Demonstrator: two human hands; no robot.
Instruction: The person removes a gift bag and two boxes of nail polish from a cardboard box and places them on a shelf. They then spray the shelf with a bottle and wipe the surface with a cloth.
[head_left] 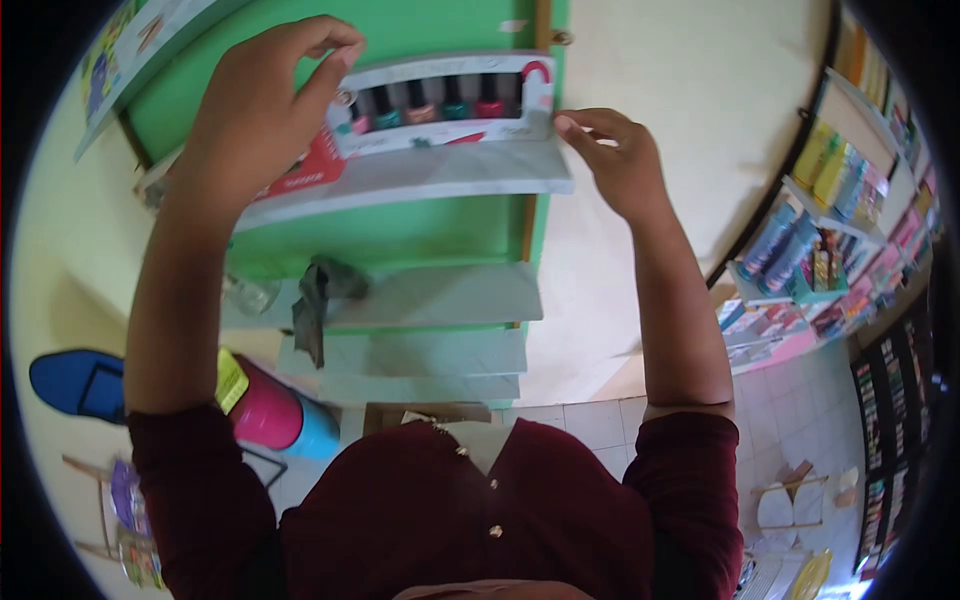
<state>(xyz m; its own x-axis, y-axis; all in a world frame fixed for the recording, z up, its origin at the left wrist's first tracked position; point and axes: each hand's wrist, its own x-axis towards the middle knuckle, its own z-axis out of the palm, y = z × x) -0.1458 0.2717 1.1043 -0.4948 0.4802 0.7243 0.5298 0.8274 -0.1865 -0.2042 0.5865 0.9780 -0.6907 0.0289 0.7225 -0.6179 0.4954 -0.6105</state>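
Observation:
A white boxed set of nail polish (435, 132) stands on a grey-white shelf (440, 175), its window showing several bottles with dark caps. My left hand (255, 100) is raised over the box's left end, thumb and index finger brought together in a pinch by its top corner. The hand hides part of that end. At the opposite end, the fingertips of my right hand (615, 155) are right by the box's edge, thumb and index finger closed toward each other. What either pinch holds, if anything, I cannot tell. A red box (312, 168) is partly hidden behind my left wrist.
Lower shelves (430, 295) sit on the green panel, one carrying a dark grey cloth (315, 305). To the right, wall racks hold blue bottles (780, 245) and other packages. A pink container (265, 405) stands low on the left. A cardboard box (385, 415) lies below.

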